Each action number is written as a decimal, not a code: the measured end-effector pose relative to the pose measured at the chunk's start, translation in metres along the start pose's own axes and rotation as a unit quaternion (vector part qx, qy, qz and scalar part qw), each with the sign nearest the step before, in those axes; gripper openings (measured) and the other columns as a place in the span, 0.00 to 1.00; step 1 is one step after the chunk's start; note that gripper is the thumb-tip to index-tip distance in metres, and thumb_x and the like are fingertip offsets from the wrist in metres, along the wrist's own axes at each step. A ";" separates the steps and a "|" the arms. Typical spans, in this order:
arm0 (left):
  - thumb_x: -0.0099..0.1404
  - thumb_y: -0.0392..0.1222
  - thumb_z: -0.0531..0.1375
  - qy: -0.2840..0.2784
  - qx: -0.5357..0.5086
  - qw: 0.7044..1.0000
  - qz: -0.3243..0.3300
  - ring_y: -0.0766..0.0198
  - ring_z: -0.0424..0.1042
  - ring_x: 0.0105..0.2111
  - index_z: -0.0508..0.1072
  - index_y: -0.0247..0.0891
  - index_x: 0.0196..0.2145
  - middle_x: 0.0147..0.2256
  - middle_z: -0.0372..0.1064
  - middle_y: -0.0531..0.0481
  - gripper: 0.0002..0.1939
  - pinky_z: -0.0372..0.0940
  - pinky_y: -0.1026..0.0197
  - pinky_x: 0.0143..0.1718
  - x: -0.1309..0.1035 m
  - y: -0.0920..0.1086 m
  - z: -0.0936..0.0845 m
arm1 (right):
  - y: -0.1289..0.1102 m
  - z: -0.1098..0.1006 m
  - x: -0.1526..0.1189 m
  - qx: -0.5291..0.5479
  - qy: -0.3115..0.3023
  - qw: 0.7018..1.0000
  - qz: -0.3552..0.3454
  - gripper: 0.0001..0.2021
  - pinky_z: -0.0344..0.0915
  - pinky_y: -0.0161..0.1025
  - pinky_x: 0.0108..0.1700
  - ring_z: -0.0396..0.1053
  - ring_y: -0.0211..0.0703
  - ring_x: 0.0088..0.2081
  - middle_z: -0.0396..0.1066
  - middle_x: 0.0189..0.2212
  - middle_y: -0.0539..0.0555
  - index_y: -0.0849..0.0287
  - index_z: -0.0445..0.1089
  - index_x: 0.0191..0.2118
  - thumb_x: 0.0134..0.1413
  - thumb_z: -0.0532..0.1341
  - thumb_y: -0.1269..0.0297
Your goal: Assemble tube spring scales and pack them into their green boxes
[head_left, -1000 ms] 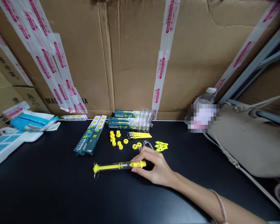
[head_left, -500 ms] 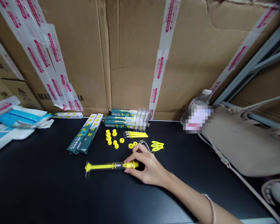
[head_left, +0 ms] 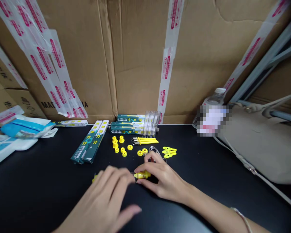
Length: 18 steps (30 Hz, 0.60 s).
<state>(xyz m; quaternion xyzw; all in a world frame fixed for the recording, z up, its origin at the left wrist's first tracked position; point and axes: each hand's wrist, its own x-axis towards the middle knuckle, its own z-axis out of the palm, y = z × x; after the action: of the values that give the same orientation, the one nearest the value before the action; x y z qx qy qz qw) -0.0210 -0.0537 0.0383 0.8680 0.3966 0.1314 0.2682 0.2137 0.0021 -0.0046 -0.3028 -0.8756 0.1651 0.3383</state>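
Observation:
A spring scale [head_left: 142,175] with a clear tube and yellow fittings lies crosswise on the black tabletop. My right hand [head_left: 163,176] pinches its right end by the yellow cap, between thumb and fingers. Over the tube hovers my left hand [head_left: 109,194], slightly blurred, its thumb stretched out away from the fingers. It hides most of the tube; a bit of the yellow left end shows past the fingers. Whether it touches the tube I cannot tell. Just beyond the right hand lie metal hooks [head_left: 155,149], partly covered by its fingers.
Behind lie several yellow caps [head_left: 121,139], yellow rods [head_left: 146,140], flat yellow pieces [head_left: 169,152], clear tubes [head_left: 151,123] and narrow green boxes [head_left: 97,142]. Large cartons [head_left: 135,64] stand along the back. A bottle [head_left: 219,94] and beige bag [head_left: 262,145] are at right, blue packaging [head_left: 26,126] at left.
My left hand has come in from below and now covers much of the spring scale. The right hand keeps its pinch on the yellow end. The view has shifted slightly.

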 end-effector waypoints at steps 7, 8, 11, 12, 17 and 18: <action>0.58 0.52 0.69 0.092 0.341 0.934 0.050 0.43 0.73 0.45 0.71 0.27 0.54 0.48 0.75 0.35 0.32 0.69 0.45 0.42 0.038 -0.026 0.010 | -0.001 -0.012 -0.002 0.007 0.011 1.000 -0.018 0.17 0.63 0.51 0.55 0.66 0.50 0.49 0.74 0.52 0.58 0.58 0.70 0.51 0.58 0.67 0.60; 0.61 0.51 0.68 0.090 0.348 0.932 0.059 0.43 0.74 0.45 0.72 0.29 0.53 0.48 0.75 0.36 0.28 0.69 0.45 0.42 0.037 -0.028 0.012 | 0.002 -0.017 0.000 0.008 0.023 1.000 -0.019 0.15 0.64 0.50 0.54 0.67 0.49 0.49 0.74 0.50 0.58 0.58 0.70 0.51 0.60 0.64 0.62; 0.68 0.43 0.62 0.096 0.342 0.930 0.089 0.45 0.72 0.49 0.73 0.35 0.51 0.49 0.75 0.40 0.16 0.66 0.46 0.45 0.035 -0.032 0.014 | 0.021 -0.038 0.008 -0.041 0.051 0.998 0.018 0.08 0.67 0.46 0.49 0.69 0.46 0.44 0.78 0.41 0.55 0.58 0.73 0.46 0.65 0.59 0.65; 0.70 0.40 0.59 0.098 0.338 0.931 0.100 0.45 0.71 0.49 0.73 0.35 0.50 0.49 0.74 0.41 0.13 0.66 0.46 0.45 0.036 -0.034 0.013 | 0.029 -0.045 0.011 -0.069 0.037 0.996 0.036 0.08 0.68 0.45 0.47 0.69 0.46 0.43 0.78 0.40 0.54 0.57 0.74 0.44 0.66 0.58 0.65; 0.72 0.36 0.55 0.034 0.330 0.937 0.113 0.50 0.72 0.43 0.73 0.35 0.44 0.43 0.74 0.44 0.08 0.64 0.51 0.43 0.043 -0.046 -0.009 | 0.060 -0.065 0.015 -0.107 -0.012 0.993 0.038 0.08 0.68 0.45 0.46 0.69 0.47 0.42 0.78 0.40 0.54 0.56 0.76 0.45 0.64 0.60 0.67; 0.71 0.36 0.55 0.023 0.313 0.943 0.114 0.52 0.72 0.42 0.73 0.37 0.43 0.42 0.74 0.45 0.07 0.64 0.53 0.43 0.043 -0.048 -0.015 | 0.062 -0.065 0.013 -0.116 -0.016 0.992 0.041 0.09 0.68 0.46 0.47 0.69 0.48 0.43 0.78 0.41 0.55 0.56 0.76 0.46 0.64 0.60 0.67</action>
<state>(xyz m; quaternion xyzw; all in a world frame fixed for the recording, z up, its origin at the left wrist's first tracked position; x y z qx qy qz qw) -0.0291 0.0102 0.0242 0.9443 0.3224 0.0506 -0.0429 0.2770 0.0629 0.0181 -0.3728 -0.8810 0.0803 0.2799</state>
